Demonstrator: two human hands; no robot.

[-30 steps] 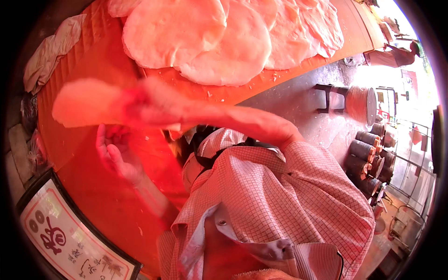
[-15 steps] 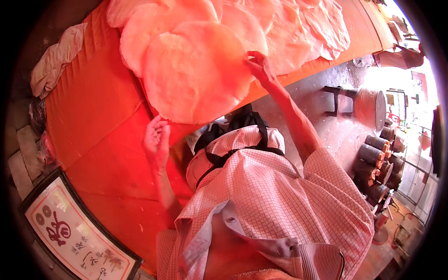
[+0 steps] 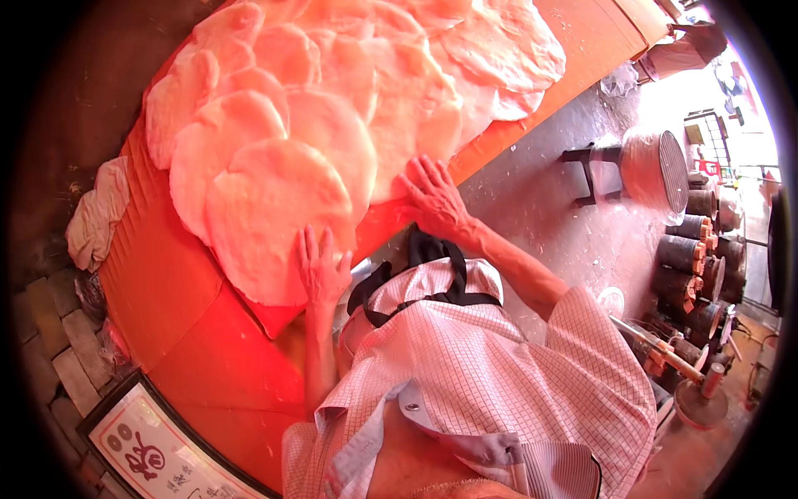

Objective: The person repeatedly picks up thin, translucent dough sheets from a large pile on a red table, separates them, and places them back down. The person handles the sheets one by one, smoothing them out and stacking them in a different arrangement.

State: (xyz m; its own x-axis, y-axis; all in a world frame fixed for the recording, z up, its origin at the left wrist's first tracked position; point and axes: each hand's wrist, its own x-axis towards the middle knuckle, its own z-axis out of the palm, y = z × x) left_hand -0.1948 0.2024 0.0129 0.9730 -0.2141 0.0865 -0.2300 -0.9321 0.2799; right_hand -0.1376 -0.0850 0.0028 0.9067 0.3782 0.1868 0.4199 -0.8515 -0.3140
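Thin, round, pale sheets that look like flat dough [image 3: 407, 108] overlap in rows across the orange-covered table [image 3: 179, 316], tinted red by the light. The nearest round sheet [image 3: 274, 208] lies flat, its lower edge close to the table's near corner. My left hand [image 3: 324, 270] rests on the right edge of that sheet, fingers stretched out and apart. Farther right, my right hand [image 3: 438, 198] lies spread by the table's edge, its fingertips at the border of another sheet. Neither hand grips anything.
A crumpled cloth [image 3: 98, 214] hangs at the table's left side. At lower left stands a framed sign [image 3: 166, 453]. To the right are a dark stool [image 3: 594, 175], a plastic-wrapped round drum-like thing [image 3: 657, 176] and several dark cylinders [image 3: 682, 254] stacked on the floor.
The nearest sheet, pinched at its right edge by my right hand, now lies released on the table. Both hands have opened; the left has moved onto the sheet. The view has shifted.
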